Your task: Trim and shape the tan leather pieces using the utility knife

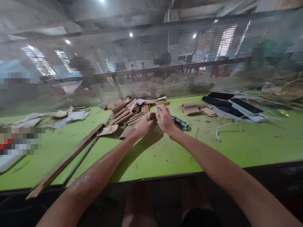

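Observation:
Both my arms reach out over a green table (236, 148). My left hand (146, 123) is closed around a tan piece of leather-like material (151, 115). My right hand (164, 119) touches it from the right, fingers curled on the same piece's top edge. Just behind the hands lies a pile of tan cut pieces (126, 115). A teal-handled cutter (181, 123) lies on the table right beside my right wrist.
A long wooden strip (68, 159) lies diagonally at the left. More tan pieces (193, 108) sit to the right, next to phones (245, 107) and a white cable (227, 126). Paper scraps (71, 117) lie far left. A perforated metal screen (151, 60) walls off the table's back.

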